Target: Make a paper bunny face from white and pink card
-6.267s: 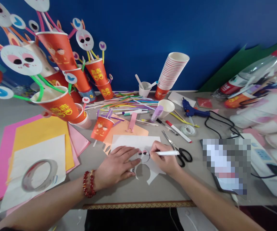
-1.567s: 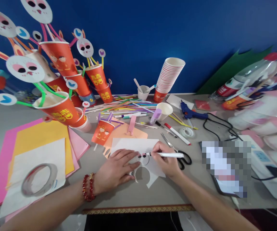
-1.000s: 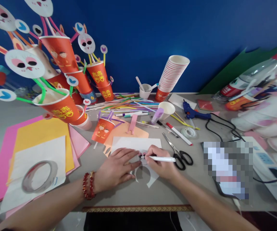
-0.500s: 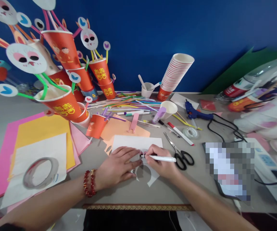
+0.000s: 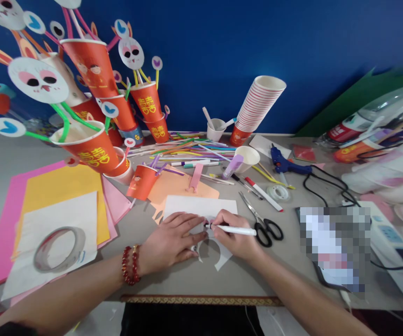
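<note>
White paper (image 5: 201, 204) with a round cut-out along its near edge lies in front of me. My left hand (image 5: 175, 239) rests flat across it, fingers spread and pressing down. A white marker (image 5: 238, 230) is pinched in my right hand (image 5: 234, 233), its dark tip against the paper just past my left fingertips. Small dark and pinkish marks show near the tip, partly hidden by my fingers. Black-handled scissors (image 5: 262, 224) lie right of my right hand. Beneath the white sheet's far side is orange paper (image 5: 173, 179) with a pink strip (image 5: 195, 177) on it.
Rabbit-faced red paper cups (image 5: 96, 151) crowd the left. A tape roll (image 5: 59, 248) sits on stacked coloured paper. Pipe cleaners (image 5: 184, 148), a cup stack (image 5: 259, 105) and a blue glue gun (image 5: 287, 163) stretch along the back. A phone (image 5: 332, 252) and power strip (image 5: 385, 228) lie right.
The view has shifted very slightly. Both hands keep practically the same place, and the marker tip stays on the paper.
</note>
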A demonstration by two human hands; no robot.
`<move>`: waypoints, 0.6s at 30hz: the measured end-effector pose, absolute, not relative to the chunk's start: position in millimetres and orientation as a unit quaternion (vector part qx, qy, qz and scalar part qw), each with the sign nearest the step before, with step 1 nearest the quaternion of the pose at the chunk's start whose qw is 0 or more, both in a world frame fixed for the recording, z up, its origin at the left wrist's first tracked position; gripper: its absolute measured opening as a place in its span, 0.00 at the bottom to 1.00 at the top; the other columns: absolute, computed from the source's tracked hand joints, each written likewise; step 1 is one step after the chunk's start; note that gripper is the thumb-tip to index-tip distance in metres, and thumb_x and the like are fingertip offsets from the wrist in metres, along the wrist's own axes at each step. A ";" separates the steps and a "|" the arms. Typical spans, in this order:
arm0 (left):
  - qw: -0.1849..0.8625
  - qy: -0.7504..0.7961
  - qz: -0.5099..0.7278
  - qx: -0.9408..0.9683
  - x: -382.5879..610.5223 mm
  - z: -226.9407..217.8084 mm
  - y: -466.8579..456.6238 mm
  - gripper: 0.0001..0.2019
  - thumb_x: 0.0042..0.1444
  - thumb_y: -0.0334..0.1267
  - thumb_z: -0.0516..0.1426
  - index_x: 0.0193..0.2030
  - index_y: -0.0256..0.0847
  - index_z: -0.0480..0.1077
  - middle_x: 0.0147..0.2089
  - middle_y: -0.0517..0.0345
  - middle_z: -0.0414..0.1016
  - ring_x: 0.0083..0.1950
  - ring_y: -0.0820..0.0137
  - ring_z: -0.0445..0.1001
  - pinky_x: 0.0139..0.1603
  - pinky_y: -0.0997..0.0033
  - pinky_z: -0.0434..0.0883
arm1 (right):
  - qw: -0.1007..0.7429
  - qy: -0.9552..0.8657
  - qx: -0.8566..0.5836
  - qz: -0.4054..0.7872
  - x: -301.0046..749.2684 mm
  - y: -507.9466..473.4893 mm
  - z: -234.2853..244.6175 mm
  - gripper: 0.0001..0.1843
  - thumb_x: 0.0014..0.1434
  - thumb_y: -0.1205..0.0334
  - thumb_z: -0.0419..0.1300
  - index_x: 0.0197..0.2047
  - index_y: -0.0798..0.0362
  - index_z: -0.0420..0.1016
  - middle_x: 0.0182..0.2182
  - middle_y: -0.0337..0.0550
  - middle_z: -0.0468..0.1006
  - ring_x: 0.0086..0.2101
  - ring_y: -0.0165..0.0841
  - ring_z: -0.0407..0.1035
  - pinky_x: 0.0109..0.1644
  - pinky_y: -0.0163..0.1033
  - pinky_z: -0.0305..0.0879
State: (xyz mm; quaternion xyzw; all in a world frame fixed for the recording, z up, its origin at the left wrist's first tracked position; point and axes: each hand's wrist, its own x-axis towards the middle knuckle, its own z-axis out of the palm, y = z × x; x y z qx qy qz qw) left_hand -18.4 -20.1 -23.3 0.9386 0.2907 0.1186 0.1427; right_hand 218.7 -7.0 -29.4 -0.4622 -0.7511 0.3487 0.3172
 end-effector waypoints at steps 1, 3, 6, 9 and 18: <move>0.142 0.290 0.119 0.939 -18.5 -23.5 -20.1 0.22 0.66 0.50 0.51 0.64 0.47 0.63 0.70 0.51 0.58 0.68 0.57 0.57 0.66 0.51 0.56 | 0.319 -0.751 -0.462 0.348 218.6 -7.0 -28.8 0.05 0.56 0.65 0.56 0.28 0.51 0.66 0.22 0.36 0.73 0.23 0.29 0.65 0.29 0.33 0.58; 0.141 0.289 0.120 0.939 -18.7 -23.9 -20.2 0.22 0.66 0.50 0.51 0.64 0.47 0.63 0.70 0.50 0.58 0.68 0.57 0.57 0.67 0.51 0.56 | 0.324 -0.749 -0.462 0.349 218.4 -6.8 -27.8 0.05 0.56 0.65 0.56 0.28 0.51 0.66 0.22 0.36 0.73 0.23 0.29 0.66 0.29 0.33 0.59; 0.140 0.288 0.124 0.939 -18.9 -24.2 -20.4 0.23 0.66 0.50 0.51 0.64 0.47 0.63 0.70 0.50 0.58 0.68 0.57 0.58 0.67 0.51 0.56 | 0.327 -0.748 -0.459 0.351 218.0 -6.3 -27.5 0.05 0.56 0.65 0.56 0.28 0.51 0.67 0.22 0.36 0.73 0.23 0.29 0.66 0.29 0.33 0.59; 0.138 0.290 0.124 0.939 -18.8 -24.3 -20.4 0.23 0.66 0.50 0.51 0.64 0.47 0.63 0.70 0.50 0.58 0.68 0.58 0.58 0.66 0.52 0.57 | 0.323 -0.748 -0.460 0.352 217.9 -6.2 -28.5 0.05 0.56 0.65 0.56 0.28 0.51 0.67 0.22 0.36 0.73 0.24 0.29 0.66 0.29 0.33 0.59; 0.137 0.290 0.114 0.940 -18.9 -25.1 -20.4 0.23 0.66 0.51 0.51 0.65 0.47 0.63 0.70 0.51 0.58 0.68 0.58 0.57 0.67 0.51 0.56 | 0.332 -0.748 -0.458 0.347 219.0 -7.0 -27.4 0.06 0.57 0.65 0.56 0.28 0.51 0.66 0.22 0.36 0.72 0.24 0.29 0.66 0.29 0.33 0.59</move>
